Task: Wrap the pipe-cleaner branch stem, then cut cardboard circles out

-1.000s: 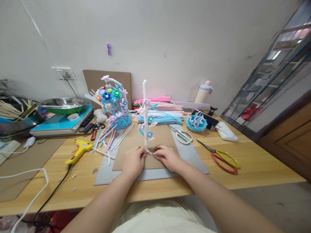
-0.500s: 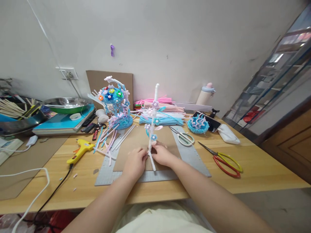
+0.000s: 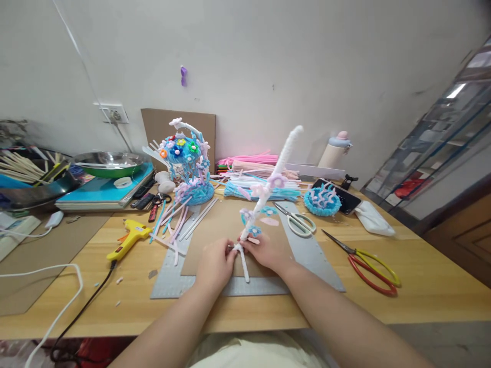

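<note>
A white pipe-cleaner stem [image 3: 283,157] with pink and blue fuzzy flowers and leaves leans up and to the right over the cardboard sheet [image 3: 215,225]. My left hand [image 3: 215,260] is closed at the left of its base, fingertips pinching the white fuzzy part there. Closed around the lower stem from the right is my right hand [image 3: 266,250]. A short white leg of the stem points down toward me between the hands. The fingertips partly hide the base where they grip.
Left of the grey mat [image 3: 169,278] lies a yellow glue gun [image 3: 130,239]. White-handled scissors [image 3: 301,224] and red-and-yellow-handled scissors [image 3: 374,273] lie right. Behind stand a blue flowered pipe-cleaner piece [image 3: 194,168], pipe-cleaner bundles [image 3: 264,190] and a blue fuzzy base [image 3: 322,199].
The stem has gone from nearly upright to tilted, its top swinging right and toward me. Both hands stay at its base. The view has shifted slightly.
</note>
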The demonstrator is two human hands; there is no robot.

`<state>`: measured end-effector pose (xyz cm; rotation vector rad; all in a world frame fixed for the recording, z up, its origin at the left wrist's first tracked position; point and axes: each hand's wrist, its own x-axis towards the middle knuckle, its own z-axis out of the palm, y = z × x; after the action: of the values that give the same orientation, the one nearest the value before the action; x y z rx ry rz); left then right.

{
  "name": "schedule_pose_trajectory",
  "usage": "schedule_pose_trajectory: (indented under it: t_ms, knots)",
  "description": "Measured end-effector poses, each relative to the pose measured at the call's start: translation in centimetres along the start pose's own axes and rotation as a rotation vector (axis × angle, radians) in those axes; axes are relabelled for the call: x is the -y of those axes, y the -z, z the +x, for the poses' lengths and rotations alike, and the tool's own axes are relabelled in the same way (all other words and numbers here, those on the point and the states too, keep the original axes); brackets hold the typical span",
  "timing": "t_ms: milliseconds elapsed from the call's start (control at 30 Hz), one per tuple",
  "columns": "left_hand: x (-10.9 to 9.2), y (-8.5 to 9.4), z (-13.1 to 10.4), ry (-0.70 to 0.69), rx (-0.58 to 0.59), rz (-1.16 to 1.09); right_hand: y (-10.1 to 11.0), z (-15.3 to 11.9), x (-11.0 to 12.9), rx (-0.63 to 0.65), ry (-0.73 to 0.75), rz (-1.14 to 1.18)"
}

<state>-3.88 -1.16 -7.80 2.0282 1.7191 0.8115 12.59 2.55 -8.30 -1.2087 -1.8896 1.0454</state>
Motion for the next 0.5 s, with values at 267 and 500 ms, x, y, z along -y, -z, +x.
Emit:
schedule_pose_trajectory:
  t_ms: [267, 500]
  knots:
    - [0.2, 1.2, 1.2, 0.237, 0.114, -0.442, -0.7, -0.3, 0.6, 0.043, -0.075, 0.332]
    - [-0.8, 3.1, 1.1, 0.38, 0.469, -0.764, -0.6, -1.1, 2.3, 0.051, -0.144, 0.523]
